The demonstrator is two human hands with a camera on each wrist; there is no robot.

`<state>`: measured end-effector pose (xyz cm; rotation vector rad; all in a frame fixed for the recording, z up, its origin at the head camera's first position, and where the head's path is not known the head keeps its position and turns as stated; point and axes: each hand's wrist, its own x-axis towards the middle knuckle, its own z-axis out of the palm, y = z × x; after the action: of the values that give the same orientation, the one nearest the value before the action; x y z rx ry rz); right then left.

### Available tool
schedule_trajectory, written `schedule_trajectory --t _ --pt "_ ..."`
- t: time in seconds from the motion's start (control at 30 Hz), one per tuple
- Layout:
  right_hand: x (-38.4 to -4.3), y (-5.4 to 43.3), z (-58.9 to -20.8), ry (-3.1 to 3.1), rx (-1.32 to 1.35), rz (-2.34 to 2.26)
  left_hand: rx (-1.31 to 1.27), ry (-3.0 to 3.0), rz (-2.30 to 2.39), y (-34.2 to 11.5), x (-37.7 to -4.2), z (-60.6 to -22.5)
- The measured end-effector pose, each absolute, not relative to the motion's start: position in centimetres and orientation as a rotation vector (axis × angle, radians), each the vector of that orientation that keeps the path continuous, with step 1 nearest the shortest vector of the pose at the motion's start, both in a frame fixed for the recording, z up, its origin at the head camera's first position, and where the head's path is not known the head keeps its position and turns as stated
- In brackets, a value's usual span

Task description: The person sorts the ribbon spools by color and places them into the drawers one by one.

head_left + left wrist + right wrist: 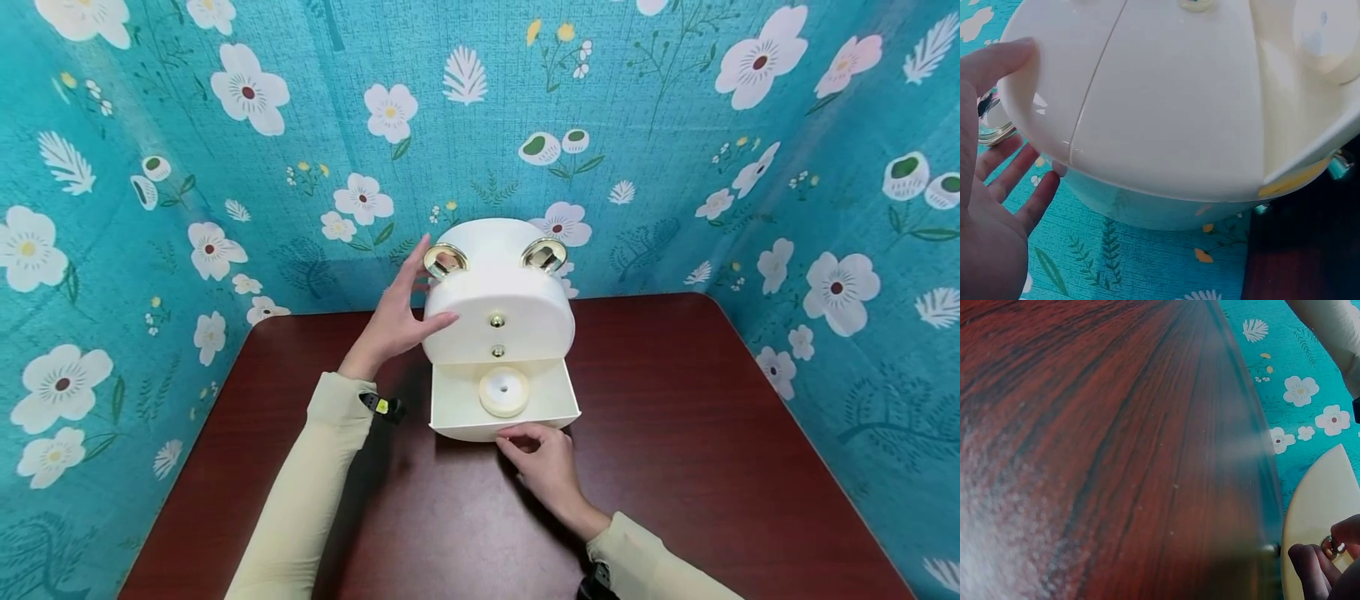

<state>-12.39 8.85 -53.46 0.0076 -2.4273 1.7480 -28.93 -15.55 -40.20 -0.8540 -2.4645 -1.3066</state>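
A white rounded storage box (495, 275) with two shiny gold ears (446, 260) stands at the table's back edge. Its lowest drawer (457, 398) is pulled out toward me. Inside that drawer lies a cream-coloured roll (504, 392) with a white centre, like tape or ribbon. My right hand (551, 471) pinches the drawer's gold knob (1333, 547) between thumb and fingers. My left hand (397, 317) rests at the box's left side, thumb on the front face (1166, 119) and the other fingers fairly straight along the side, behind the front edge.
The dark red-brown table (697, 450) extends to both sides and in front of the box. Teal flowered cloth (315, 125) hangs close behind the box and along both sides. Two more gold knobs (497, 321) sit on the box front above the pulled-out drawer.
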Motion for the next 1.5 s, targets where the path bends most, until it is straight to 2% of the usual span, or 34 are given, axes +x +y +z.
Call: schedule_trajectory --t 0.57,1.5 --pt "-12.38 9.1 -53.36 -2.448 0.007 1.715 -0.914 -2.402 -1.345 -15.34 -29.42 -40.59" --pt "-12.91 9.22 -53.43 -2.45 0.003 1.671 -0.863 -2.437 -1.323 -15.32 -29.19 -40.63"
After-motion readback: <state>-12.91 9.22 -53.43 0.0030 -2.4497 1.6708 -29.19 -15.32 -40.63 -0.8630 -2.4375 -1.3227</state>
